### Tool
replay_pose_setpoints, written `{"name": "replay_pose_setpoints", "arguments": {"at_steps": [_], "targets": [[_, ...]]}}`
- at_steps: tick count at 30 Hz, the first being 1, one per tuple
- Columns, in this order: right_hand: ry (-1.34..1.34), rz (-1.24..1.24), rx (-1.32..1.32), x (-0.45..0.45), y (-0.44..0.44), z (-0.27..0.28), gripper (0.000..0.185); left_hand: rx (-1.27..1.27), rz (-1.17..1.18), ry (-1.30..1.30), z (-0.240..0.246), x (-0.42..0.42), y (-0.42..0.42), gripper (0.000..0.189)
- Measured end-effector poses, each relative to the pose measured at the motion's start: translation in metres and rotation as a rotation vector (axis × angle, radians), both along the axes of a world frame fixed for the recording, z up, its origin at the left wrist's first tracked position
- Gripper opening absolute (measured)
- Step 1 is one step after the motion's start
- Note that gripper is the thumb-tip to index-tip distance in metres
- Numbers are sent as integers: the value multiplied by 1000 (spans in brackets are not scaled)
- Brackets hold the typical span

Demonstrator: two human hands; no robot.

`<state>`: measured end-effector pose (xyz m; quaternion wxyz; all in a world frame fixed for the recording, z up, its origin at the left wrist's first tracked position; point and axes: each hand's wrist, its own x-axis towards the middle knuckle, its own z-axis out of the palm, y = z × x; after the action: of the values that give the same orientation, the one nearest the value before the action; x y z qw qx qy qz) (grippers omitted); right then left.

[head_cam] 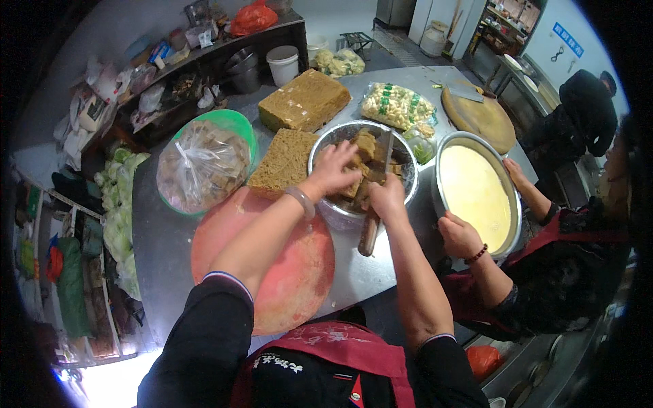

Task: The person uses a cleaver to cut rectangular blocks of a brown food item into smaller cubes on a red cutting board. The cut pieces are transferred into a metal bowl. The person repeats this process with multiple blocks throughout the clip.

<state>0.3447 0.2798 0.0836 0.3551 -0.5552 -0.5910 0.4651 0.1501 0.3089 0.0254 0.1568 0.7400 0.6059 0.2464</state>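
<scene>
Before me stands a metal bowl lined with clear plastic (414, 178), holding brown food chunks (365, 145). My left hand (334, 171) is over its left side with fingers spread, at the chunks; whether it touches them I cannot tell. In my right hand (387, 200) is a cleaver with a wooden handle (368, 237). Its blade (390, 148) points away from me over the bowl. Left of the bowl lies a spongy brown block (282, 158), partly on a round reddish chopping board (293, 285). A larger brown block (305, 99) sits behind it.
On the right, a co-worker's hands (461, 237) hold a basin of pale yellow liquid (474, 188). Beyond are a bagged pale food (398, 105) and another chopping board with a cleaver (479, 120). A green basin (240, 125) with a tied plastic bag (201, 166) stands left.
</scene>
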Motion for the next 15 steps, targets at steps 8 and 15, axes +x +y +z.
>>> {"name": "replay_pose_setpoints", "arguments": {"at_steps": [8, 15], "targets": [[148, -180, -76, 79, -30, 24, 25, -28, 149, 223, -22, 8, 9, 62], [358, -176, -158, 122, -76, 25, 25, -80, 173, 131, -7, 7, 14, 68]]}}
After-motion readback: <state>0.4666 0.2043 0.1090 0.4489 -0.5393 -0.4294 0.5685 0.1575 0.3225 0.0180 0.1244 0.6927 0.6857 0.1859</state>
